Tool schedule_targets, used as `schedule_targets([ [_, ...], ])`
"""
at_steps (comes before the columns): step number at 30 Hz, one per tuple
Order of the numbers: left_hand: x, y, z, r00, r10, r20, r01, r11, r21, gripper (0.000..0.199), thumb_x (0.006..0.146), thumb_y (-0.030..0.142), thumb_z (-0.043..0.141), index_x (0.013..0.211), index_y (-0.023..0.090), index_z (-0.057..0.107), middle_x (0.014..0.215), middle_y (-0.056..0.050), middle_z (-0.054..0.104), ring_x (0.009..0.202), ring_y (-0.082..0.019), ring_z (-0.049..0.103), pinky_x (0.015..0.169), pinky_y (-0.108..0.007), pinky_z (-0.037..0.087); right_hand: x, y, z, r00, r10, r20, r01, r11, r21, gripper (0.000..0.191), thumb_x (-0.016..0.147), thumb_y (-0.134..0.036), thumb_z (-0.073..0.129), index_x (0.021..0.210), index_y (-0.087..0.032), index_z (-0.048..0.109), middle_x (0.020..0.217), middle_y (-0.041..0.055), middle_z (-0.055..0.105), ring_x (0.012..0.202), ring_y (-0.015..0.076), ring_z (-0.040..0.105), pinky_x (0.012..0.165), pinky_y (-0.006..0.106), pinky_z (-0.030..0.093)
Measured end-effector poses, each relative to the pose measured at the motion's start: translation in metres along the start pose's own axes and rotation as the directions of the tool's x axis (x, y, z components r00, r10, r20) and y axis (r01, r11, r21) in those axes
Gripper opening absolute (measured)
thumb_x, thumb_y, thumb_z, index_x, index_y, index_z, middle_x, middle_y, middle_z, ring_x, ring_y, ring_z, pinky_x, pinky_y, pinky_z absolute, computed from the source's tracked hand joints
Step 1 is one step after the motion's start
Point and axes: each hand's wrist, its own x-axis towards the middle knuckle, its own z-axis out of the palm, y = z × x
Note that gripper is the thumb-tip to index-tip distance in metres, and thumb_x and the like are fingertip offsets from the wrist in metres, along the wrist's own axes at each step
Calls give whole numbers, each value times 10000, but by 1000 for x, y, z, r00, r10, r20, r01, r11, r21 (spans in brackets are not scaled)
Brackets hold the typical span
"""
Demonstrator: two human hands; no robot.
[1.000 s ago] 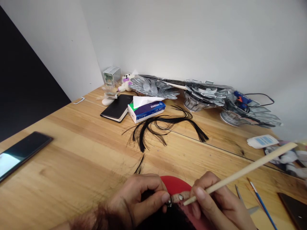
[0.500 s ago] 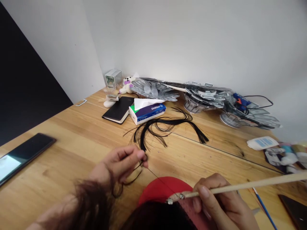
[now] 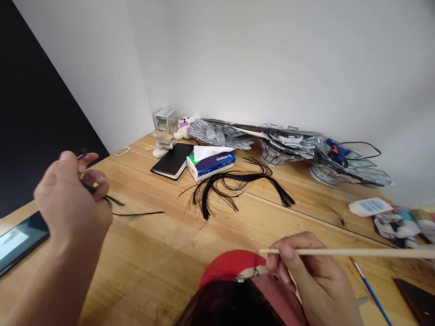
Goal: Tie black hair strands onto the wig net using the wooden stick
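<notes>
My left hand (image 3: pixel 71 194) is raised at the left of the table, pinching a few thin black hair strands (image 3: pixel 136 213) that trail to the right. My right hand (image 3: pixel 306 271) is shut on a long thin wooden stick (image 3: pixel 353 251), held level, with its tip above a red rounded form (image 3: pixel 231 265). That form carries a pale strip with small metal clips (image 3: pixel 253 272) and a mass of dark hair (image 3: pixel 231 303) at its near side. A loose bundle of black hair (image 3: pixel 220 188) lies on the wooden table (image 3: pixel 146 253), apart from both hands.
A smartphone (image 3: pixel 20 240) lies under my left hand's side of the table. At the back stand a black notebook (image 3: pixel 173 160), a tissue box (image 3: pixel 210 165), a small plush bear (image 3: pixel 183 129), silver paper fan shapes (image 3: pixel 220 135) and a glue gun (image 3: pixel 336 151). A paintbrush (image 3: pixel 372 294) lies right.
My left hand has moved far left, away from the hair bundle, drawing strands with it. The stick has swung level and lifted slightly. The view has tilted up a little.
</notes>
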Motion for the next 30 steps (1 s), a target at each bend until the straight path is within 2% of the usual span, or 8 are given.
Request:
schedule_targets([
  [4, -20, -12, 23, 966, 210, -148, -227, 967, -111, 357, 1016, 165, 406, 659, 174, 402, 757, 33, 505, 549, -66, 384, 427, -253, 170, 17, -14, 9, 999, -40, -28, 43, 991, 124, 280, 889, -445, 714, 729, -229, 634, 603, -39, 668, 471, 73, 495, 443, 156, 406],
  [7, -45, -24, 34, 960, 140, 242, -118, 988, -105, 448, 991, 239, 523, 553, 163, 462, 584, 34, 469, 525, -75, 396, 452, -201, 268, 32, -25, 15, 984, -166, 70, 153, 976, 155, 236, 930, -387, 682, 761, -233, 625, 647, -38, 696, 487, 66, 519, 429, 145, 385],
  [9, -68, -30, 38, 809, 1, 588, 31, 999, -44, 425, 949, 322, 618, 563, 157, 550, 515, 48, 434, 477, -69, 372, 446, -175, 302, 41, -34, 21, 967, -230, 112, 207, 960, 188, 200, 945, -353, 669, 785, -240, 626, 650, -46, 699, 494, 64, 525, 430, 143, 383],
  [11, -90, -34, 41, 561, -123, 818, 161, 986, 38, 302, 902, 394, 678, 724, 150, 676, 623, 21, 580, 431, -52, 348, 403, -171, 310, 47, -43, 29, 954, -268, 136, 233, 945, 229, 186, 948, -337, 667, 794, -239, 629, 648, -53, 694, 491, 59, 512, 432, 143, 378],
  [14, -112, -36, 43, 245, -193, 950, 288, 950, 119, 391, 909, 500, 644, 787, 132, 694, 763, -52, 687, 426, -45, 363, 382, -171, 292, 55, -55, 43, 941, -282, 185, 231, 939, 254, 194, 945, -302, 670, 775, -220, 624, 652, -50, 689, 500, 50, 508, 445, 138, 382],
  [16, -115, -38, 42, 161, -196, 967, 353, 927, 129, 451, 915, 552, 618, 757, 130, 648, 715, -54, 683, 417, -39, 362, 388, -166, 268, 62, -60, 51, 942, -280, 185, 223, 934, 277, 198, 928, -277, 690, 755, -210, 619, 628, -47, 691, 502, 51, 511, 454, 137, 390],
  [18, -109, -39, 40, 191, -193, 962, 410, 907, 101, 471, 903, 585, 620, 739, 145, 588, 658, -20, 644, 399, -28, 331, 382, -161, 234, 72, -61, 54, 951, -274, 146, 217, 923, 319, 203, 901, -279, 714, 745, -211, 605, 596, -42, 698, 480, 57, 508, 437, 142, 384],
  [30, -58, -22, 31, 655, -228, 720, 413, 906, -90, 481, 821, 503, 754, 680, 152, 458, 603, 78, 421, 445, -3, 215, 415, -126, 177, 86, -34, 8, 960, -130, -249, 218, 904, 367, 187, 828, -368, 735, 761, -229, 629, 573, -52, 678, 467, 70, 506, 415, 135, 375],
])
